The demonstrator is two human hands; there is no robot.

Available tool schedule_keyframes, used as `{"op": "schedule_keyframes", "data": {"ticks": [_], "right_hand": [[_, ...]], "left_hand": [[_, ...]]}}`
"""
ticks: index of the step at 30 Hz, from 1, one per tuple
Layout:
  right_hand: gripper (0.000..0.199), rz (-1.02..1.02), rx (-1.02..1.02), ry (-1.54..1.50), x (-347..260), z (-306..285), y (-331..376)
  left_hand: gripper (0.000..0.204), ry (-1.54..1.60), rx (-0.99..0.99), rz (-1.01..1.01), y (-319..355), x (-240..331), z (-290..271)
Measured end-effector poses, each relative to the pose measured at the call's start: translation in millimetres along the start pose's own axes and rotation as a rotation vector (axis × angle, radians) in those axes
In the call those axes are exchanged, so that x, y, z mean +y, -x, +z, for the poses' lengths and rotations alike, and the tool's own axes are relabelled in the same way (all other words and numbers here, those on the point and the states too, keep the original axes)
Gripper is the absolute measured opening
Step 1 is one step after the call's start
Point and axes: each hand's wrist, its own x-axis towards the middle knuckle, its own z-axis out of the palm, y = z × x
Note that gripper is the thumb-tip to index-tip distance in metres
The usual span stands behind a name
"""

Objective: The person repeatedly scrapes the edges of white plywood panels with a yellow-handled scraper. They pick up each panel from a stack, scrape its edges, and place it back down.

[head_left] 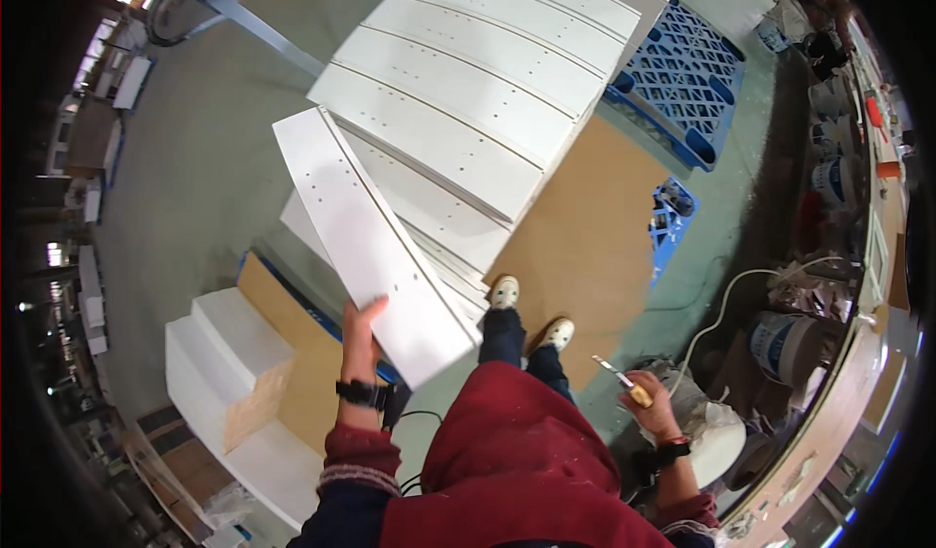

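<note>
A long white panel (369, 241) with small drilled holes and a groove along one edge slants across the middle left. My left hand (361, 343) grips its near left edge, thumb on the top face and the other fingers mostly hidden. The panel's far end overlaps a stack of similar white panels (458, 90). Off to the right, my right hand (655, 411) is closed round a small hand tool (634, 390) with a yellow handle and a narrow metal shaft. The tool's tip points up and left, apart from the panel.
Brown board (575, 216) lies on the floor right of the stack, near my shoes. Blue plastic pallets (687, 75) lie beyond it. White blocks (229, 353) stand at left. At right are a white bucket (785, 345), a pale cable (721, 304) and a bench edge (829, 402).
</note>
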Motion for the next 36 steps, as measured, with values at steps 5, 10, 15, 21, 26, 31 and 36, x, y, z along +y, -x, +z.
{"op": "schedule_keyframes", "data": {"ticks": [5,10,15,21,26,31,36], "right_hand": [[0.023,-0.053,0.022,-0.057,-53.3,-41.8,9.6],[0.022,-0.257,0.073,0.072,-100.8,-78.3,42.9],[0.018,0.118,0.326,0.212,-48.3,-112.5,58.5],[0.016,0.182,0.161,0.351,34.9,-113.9,97.1],[0.017,0.526,0.41,0.303,91.1,-105.8,146.8],[0.014,0.121,0.218,-0.177,16.5,-61.8,169.2],[0.02,0.241,0.255,0.005,53.7,-57.6,188.1]], "left_hand": [[0.056,-0.19,-0.228,0.013,91.1,85.1,-2.4],[0.063,-0.348,-0.502,-0.096,125.2,121.1,61.4],[0.063,-0.626,-0.88,-0.357,124.0,96.5,148.7],[0.057,-0.735,-1.079,-0.859,125.5,23.7,236.8],[0.05,-0.84,-1.008,-1.166,118.9,-14.9,262.4],[0.047,-0.867,-1.061,-0.995,117.1,-57.6,272.4],[0.048,-0.714,-1.015,-1.095,112.9,-72.9,291.9]]}}
